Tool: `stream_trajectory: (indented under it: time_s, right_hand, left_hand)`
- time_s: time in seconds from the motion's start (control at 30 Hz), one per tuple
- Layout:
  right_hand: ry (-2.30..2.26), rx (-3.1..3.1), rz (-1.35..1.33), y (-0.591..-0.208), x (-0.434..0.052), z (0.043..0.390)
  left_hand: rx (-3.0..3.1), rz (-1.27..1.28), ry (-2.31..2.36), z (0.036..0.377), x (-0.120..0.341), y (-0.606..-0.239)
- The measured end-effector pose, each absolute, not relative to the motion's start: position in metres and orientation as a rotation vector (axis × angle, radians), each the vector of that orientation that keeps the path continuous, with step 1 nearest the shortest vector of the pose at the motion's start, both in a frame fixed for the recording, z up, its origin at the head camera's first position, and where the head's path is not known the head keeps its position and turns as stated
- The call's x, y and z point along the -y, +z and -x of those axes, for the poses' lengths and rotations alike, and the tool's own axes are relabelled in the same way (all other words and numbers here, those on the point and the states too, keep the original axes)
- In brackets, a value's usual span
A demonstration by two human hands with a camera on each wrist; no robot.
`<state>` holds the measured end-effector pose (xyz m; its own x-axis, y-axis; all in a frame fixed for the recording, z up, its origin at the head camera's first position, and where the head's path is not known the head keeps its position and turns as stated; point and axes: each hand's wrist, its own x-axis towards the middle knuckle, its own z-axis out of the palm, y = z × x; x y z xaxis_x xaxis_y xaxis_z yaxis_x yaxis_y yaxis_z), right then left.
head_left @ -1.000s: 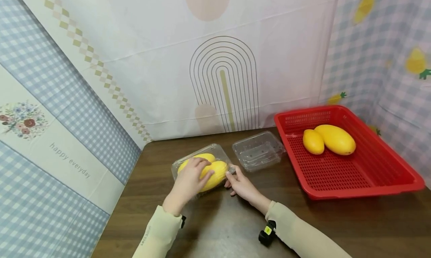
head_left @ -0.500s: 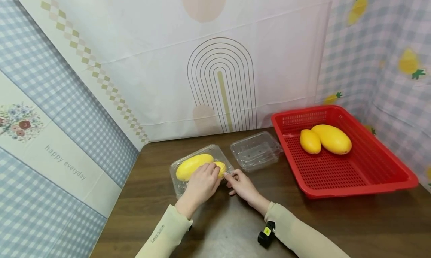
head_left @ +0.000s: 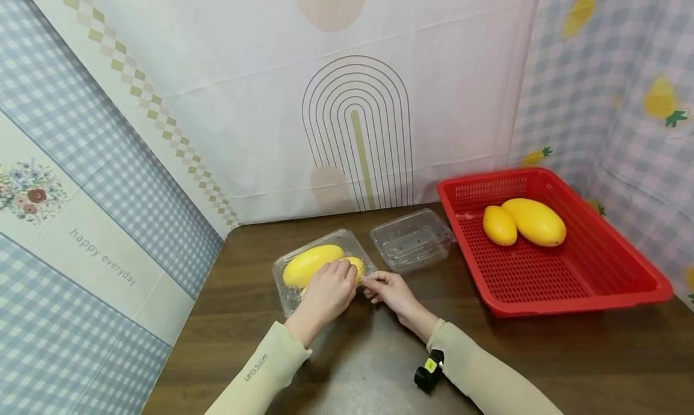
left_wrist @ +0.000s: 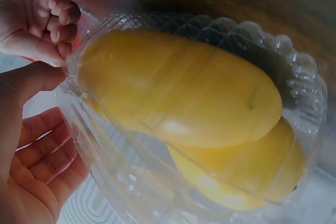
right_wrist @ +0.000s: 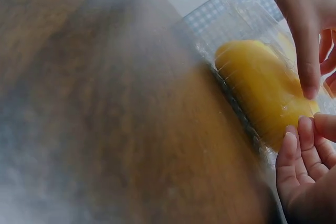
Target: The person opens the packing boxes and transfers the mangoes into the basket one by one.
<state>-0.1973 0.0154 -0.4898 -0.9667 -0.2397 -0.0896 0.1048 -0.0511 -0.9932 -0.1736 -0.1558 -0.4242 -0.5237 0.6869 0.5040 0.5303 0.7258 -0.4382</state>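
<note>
Head view shows a clear rectangular plastic box (head_left: 349, 241) on the dark wood-grained counter (head_left: 374, 367), left of the shallow red plastic basket (head_left: 580, 305) and well apart from it. Inside the box, two smooth yellow oval fruits (head_left: 312, 264) touch each other, with clear plastic over them. The right hand (head_left: 393, 290), on the basket side of the box, pinches the box's edge at a corner between thumb and fingers. The left hand (head_left: 332, 285) reaches over the box from farther left of the basket; in the left wrist view its thumb touches the edge just beside that pinch, and a gap parts the thumb from its other, relaxed fingers.

A clear plastic tray (head_left: 398, 252) lies between box and basket, just beside the basket's left rim, leaving only a narrow strip of counter on the box's side. Within the basket, a small yellow fruit (head_left: 500, 225) touches a large yellow fruit (head_left: 539, 223) toward the far end, with slotted floor showing nearer the person. A broad stretch of counter lies left of the basket's near corner, between the forearms. Farthest left of the basket, the counter's edge runs along blue gingham cloth (head_left: 125, 126).
</note>
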Motion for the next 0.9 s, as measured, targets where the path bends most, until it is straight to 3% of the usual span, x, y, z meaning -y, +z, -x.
stream_trajectory:
  time_s: [0.47, 0.9]
  right_hand:
    - [-2.035, -2.083, 0.263, -0.485, -0.021, 0.198]
    - [-2.024, -2.063, 0.265, -0.487, -0.023, 0.193]
  left_hand:
    - [2.167, 0.976, 0.363, 0.182, 0.157, -0.425]
    - [2.183, 0.879, 0.100, 0.194, 0.172, -0.392]
